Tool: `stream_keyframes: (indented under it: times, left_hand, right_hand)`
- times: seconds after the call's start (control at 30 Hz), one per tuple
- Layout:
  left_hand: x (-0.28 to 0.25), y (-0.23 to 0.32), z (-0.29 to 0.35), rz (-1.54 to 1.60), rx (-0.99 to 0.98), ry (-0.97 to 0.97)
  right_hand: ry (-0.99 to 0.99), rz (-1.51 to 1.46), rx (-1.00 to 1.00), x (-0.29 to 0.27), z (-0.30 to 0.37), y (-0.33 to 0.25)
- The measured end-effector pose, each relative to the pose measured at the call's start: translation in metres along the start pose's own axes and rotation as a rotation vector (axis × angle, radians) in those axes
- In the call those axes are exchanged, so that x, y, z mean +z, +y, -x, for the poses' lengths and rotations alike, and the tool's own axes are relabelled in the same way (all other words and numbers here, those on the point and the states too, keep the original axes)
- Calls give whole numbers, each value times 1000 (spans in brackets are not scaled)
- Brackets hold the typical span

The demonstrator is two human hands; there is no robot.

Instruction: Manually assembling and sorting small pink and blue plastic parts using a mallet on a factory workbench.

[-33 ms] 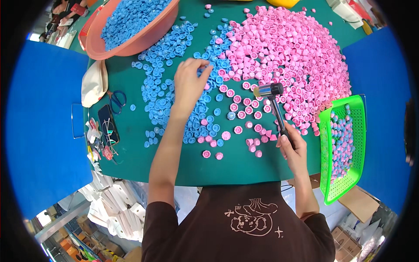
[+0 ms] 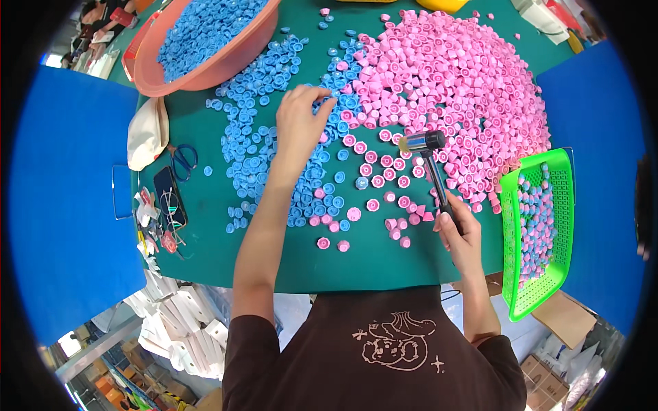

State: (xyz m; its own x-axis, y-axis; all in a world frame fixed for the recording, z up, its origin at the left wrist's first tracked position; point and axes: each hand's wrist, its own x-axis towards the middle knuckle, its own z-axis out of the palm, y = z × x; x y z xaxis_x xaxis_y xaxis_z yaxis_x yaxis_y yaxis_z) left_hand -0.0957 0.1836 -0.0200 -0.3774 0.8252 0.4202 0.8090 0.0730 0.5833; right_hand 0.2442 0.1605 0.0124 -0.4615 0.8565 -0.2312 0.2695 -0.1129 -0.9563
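Note:
My right hand [image 2: 462,236] is wrapped round the handle of a small mallet [image 2: 439,179]. The mallet's metal head has one black face and one yellowish face, and it hovers over the edge of the pink caps [image 2: 466,89]. Over the loose blue caps [image 2: 247,164] is my left hand [image 2: 300,123], fingers curled and the thumb close to the index tip; what they pinch, if anything, is too small to make out. Several pink caps stand hollow side up in rows between the hands. Among them sits one blue piece [image 2: 362,183].
An orange basin [image 2: 154,82] of blue caps stands at the far left. At the right edge a green basket [image 2: 510,253] holds joined pink and blue pieces. Scissors [image 2: 182,164], a phone [image 2: 166,188], glasses [image 2: 171,212] and a white cloth pouch [image 2: 147,133] lie along the left edge.

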Motion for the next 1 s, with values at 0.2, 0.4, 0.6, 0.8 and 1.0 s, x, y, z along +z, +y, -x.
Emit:
stream_keyframes:
  times: [0.2,0.4,0.6,0.8,1.0]
  left_hand:
    - [22,-20,-36,-132,28,-239]
    - [23,-18,-31,-50,154,-149]
    - [28,-18,-43,-76,268,-234]
    - [24,-23,-57,-48,111,-467]
    - [26,-20,-61,-55,191,-506]
  right_hand:
    - [61,-69,124,-7,6,2]
    - [28,-42,126,-9,4,6]
    - [8,14,73,-8,-4,4]
    - [122,-125,151,-13,-1,5]
    - [167,-154,110,-16,-3,2]
